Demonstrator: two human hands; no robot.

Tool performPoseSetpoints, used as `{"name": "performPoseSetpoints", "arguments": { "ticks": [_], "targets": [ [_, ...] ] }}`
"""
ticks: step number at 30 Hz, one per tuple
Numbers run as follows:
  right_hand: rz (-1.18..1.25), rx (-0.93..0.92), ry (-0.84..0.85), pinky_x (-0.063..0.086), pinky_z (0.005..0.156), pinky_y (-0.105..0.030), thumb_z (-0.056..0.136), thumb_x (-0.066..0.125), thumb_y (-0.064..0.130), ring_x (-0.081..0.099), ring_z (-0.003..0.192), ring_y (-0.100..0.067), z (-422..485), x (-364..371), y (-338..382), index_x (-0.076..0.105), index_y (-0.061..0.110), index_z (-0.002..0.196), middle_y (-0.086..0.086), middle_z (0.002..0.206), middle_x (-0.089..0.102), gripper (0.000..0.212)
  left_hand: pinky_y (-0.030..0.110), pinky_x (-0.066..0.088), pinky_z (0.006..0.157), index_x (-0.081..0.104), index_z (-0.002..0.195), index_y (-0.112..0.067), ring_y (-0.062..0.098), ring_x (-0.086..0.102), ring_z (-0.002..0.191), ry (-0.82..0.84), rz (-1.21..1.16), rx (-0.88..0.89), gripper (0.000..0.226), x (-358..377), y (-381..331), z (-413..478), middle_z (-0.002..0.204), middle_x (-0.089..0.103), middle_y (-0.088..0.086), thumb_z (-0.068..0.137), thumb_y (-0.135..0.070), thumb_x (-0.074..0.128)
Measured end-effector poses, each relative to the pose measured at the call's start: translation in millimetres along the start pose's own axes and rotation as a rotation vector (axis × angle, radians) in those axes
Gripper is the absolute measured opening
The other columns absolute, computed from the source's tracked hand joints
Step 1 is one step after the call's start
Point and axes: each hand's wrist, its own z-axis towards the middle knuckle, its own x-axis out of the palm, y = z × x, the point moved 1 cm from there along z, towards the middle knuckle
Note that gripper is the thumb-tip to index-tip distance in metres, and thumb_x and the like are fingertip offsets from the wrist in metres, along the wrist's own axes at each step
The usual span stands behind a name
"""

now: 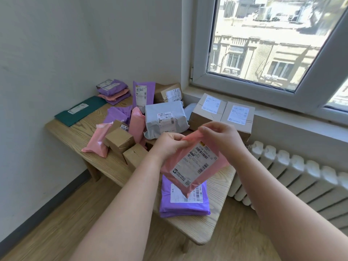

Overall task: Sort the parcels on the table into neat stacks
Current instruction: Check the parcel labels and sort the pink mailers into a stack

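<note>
Surface [219, 187]: This wooden surface sits in the corner under the window and carries all the parcels. Most lie in a jumble in the middle, so I think the sorting is not far along.
Brown boxes [207, 110]: Two big ones sit side by side at the window edge, touching. They look hard and flat on top, so they probably make a good base.
Grey parcel [165, 119]: It leans in the middle of the jumble, just beside the brown boxes.
Green parcel [81, 110]: It lies flat and alone at the far left edge, perhaps because nothing else matches it.
Far stack [113, 91]: Purple and pink soft bags are piled by the wall. It looks like a stack you have begun.
Purple parcel [184, 204]: It lies flat at the near end, label up, like the start of a new stack.
Pink parcel [194, 162]: You hold it up over the purple parcel, label facing you. Its low corner hangs in front of the purple one; I cannot tell if they touch.
Small boxes [119, 140]: Little brown ones stand mixed with pink bags, waiting to be sorted.
Left hand [167, 146]: Your fingers are curled and pinch the pink parcel's top edge.
Right hand [220, 136]: It pinches the same top edge, so the soft bag hangs straight.
</note>
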Motion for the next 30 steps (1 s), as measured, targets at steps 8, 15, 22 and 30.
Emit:
{"name": "performPoseSetpoints", "arguments": {
  "ticks": [8, 15, 22, 30],
  "targets": [
    [0.146, 0.161, -0.122, 0.06, 0.068, -0.042, 0.089, 0.072, 0.038, 0.068, 0.066, -0.022, 6, -15, -5, 0.073, 0.022, 0.08, -0.006, 0.082, 0.073, 0.018, 0.039, 0.06, 0.083, 0.073, 0.105, -0.006, 0.026, 0.073, 0.095, 0.191, 0.301, -0.108, 0.033, -3, -3, -3, 0.101, 0.076, 0.01, 0.076, -0.015, 0.085],
    [0.416, 0.244, -0.263, 0.06, 0.07, -0.042, 0.092, 0.071, 0.028, 0.068, 0.066, -0.026, 3, -30, -22, 0.077, 0.015, 0.077, -0.013, 0.074, 0.071, 0.02, 0.034, 0.061, 0.076, 0.069, 0.115, -0.006, 0.03, 0.073, 0.097, 0.124, 0.056, -0.147, 0.041, -13, 23, -5, 0.105, 0.075, 0.015, 0.077, 0.004, 0.078],
    [0.641, 0.407, -0.391, 0.06, 0.064, -0.039, 0.095, 0.066, 0.021, 0.066, 0.056, -0.021, -1, -28, -44, 0.072, 0.011, 0.09, -0.008, 0.068, 0.068, 0.013, 0.025, 0.058, 0.067, 0.066, 0.118, -0.006, 0.02, 0.072, 0.086, 0.063, -0.122, -0.15, 0.036, -12, 32, -7, 0.112, 0.073, 0.015, 0.083, -0.001, 0.074],
    [0.224, 0.298, -0.434, 0.046, 0.058, -0.025, 0.096, 0.058, 0.012, 0.058, 0.071, -0.01, 4, -33, -52, 0.065, 0.014, 0.105, -0.004, 0.098, 0.066, 0.012, 0.031, 0.06, 0.066, 0.071, 0.106, -0.002, 0.023, 0.072, 0.076, -0.064, -0.333, -0.178, 0.026, -6, 40, -5, 0.097, 0.075, 0.016, 0.08, -0.003, 0.075]
  ]
}}
